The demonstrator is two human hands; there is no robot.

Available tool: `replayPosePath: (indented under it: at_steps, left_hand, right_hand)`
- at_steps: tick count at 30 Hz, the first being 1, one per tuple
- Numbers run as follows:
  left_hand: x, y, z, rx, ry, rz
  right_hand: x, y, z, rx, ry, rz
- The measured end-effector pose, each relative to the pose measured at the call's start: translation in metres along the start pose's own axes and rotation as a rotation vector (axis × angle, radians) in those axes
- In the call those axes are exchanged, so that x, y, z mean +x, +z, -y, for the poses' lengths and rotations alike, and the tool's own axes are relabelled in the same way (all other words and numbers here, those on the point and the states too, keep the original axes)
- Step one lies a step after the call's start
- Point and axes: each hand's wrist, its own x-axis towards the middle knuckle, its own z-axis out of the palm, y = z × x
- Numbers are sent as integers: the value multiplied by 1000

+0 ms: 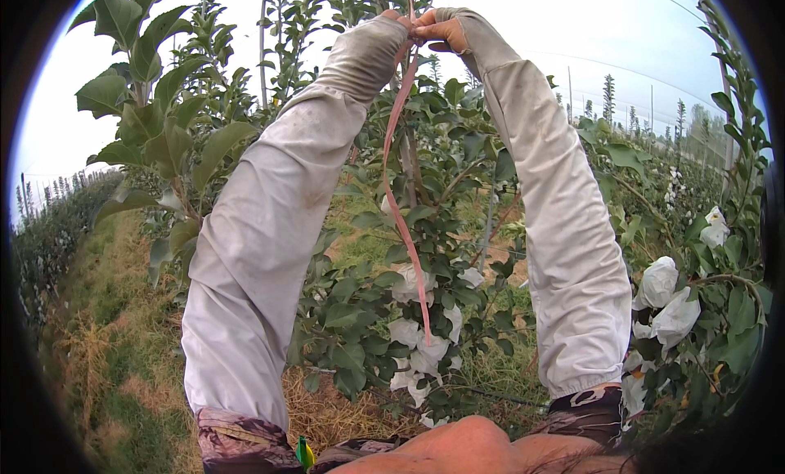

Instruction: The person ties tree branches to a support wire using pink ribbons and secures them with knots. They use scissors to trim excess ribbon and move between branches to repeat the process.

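Both my hands are raised to the top middle of the head view, close together at the upper stem of a fruit tree (409, 161). My left hand (398, 21), partly hidden by its grey-white sleeve, has its fingers on a pink plastic ribbon (395, 121). The fingertips of my right hand (443, 31) pinch the same ribbon beside it. One end of the ribbon hangs down in front of the leaves; another part runs up past the hands. White fruit bags (429, 351) hang low on the tree.
A leafy branch (147, 106) stands close on the left. More white bags (674, 318) hang among leaves at the right. Thin wires (503, 248) cross behind the ribbon. Grass and dry straw (343, 413) cover the ground. Rows of trees and poles stand beyond.
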Motion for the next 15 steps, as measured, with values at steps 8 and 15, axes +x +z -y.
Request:
replayPosePath:
  at_steps: [8, 15]
  left_hand:
    - [-3, -9, 0, 104, -9, 125]
    - [-9, 8, -1, -319, -127, -117]
  right_hand:
    - [2, 5, -10, -8, -70, -3]
    - [-10, 20, 6, 142, 270, -256]
